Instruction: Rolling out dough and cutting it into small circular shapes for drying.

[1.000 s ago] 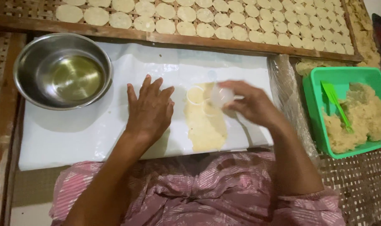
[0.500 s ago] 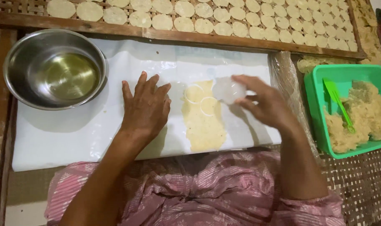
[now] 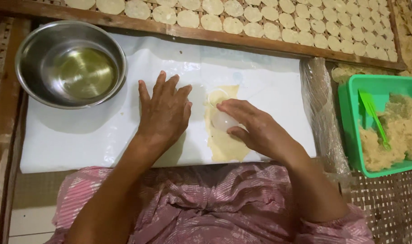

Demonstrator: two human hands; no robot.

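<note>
Here, head view, looking down:

Left hand: the left hand (image 3: 165,110) lies palm down with fingers spread flat on the white plastic sheet (image 3: 79,135), gripping nothing, just beside the dough.

Right hand: the right hand (image 3: 255,129) curls its fingers and thumb around a small clear round cup (image 3: 223,121), mouth down, closed on it and pressing it onto the dough.

Dough: a thin, pale yellow flattened strip of dough (image 3: 224,144) lies on the sheet between the two hands, partly hidden under the right hand; a round cut mark (image 3: 216,96) shows near its far end.

Sheet: white, glossy, covering the middle of the work surface, its near edge against the person's pink patterned clothing (image 3: 206,212).

Bowl: a round shiny steel bowl (image 3: 27,58) with clear yellowish liquid in it stands on the sheet's far left corner, well apart from the left hand.

Rack: a wooden-framed woven drying tray (image 3: 169,30) runs along the far side, filled with rows of pale round dough discs (image 3: 269,18).

Tub: a green rectangular plastic tub (image 3: 350,117) stands to the right, holding crumbly yellowish dough (image 3: 395,135) and a green plastic scraper (image 3: 373,115).

Between: a crumpled roll of clear plastic wrap (image 3: 321,113) lies between the sheet and the tub.
</note>
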